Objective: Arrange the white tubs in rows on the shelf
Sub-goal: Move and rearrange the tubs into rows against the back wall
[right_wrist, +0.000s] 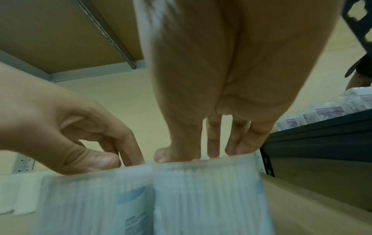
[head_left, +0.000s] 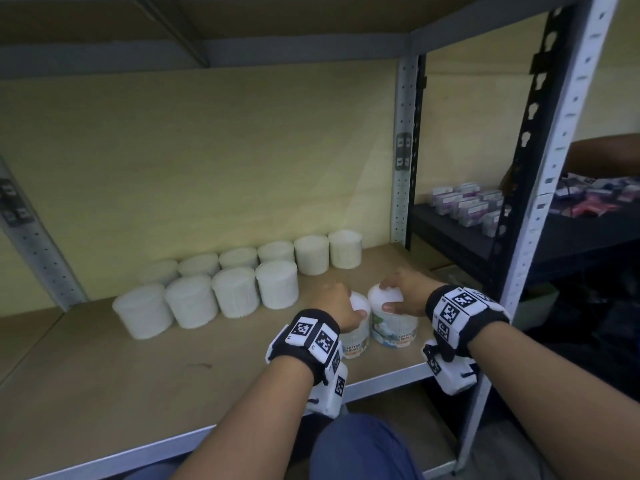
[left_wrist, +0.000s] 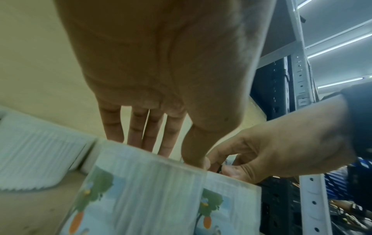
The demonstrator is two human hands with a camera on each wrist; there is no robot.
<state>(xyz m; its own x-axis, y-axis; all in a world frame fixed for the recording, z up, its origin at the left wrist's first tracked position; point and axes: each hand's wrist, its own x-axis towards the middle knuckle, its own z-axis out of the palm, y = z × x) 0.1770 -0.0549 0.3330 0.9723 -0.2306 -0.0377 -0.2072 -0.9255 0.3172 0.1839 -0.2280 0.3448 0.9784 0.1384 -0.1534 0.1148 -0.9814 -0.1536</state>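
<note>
Two tubs touching side by side at the shelf (head_left: 173, 368) front edge, in front of the rows (head_left: 242, 271). Left hand (head_left: 341, 303) grasps left tub (head_left: 356, 337) by the lid, right hand (head_left: 403, 292) the right tub (head_left: 394, 330). Likely light, stiff, slick plastic; grip lid rim from above

The head camera is looking forward and down from behind both wrists, taking in the shelf (head_left: 104, 368) ahead of the hands; each wrist camera is sitting close beneath its own palm, facing along the fingers toward the wall; both wrist views are sharing the two labelled tubs (left_wrist: 145, 187) below the fingertips, each also catching the opposite hand beside its own.
</note>
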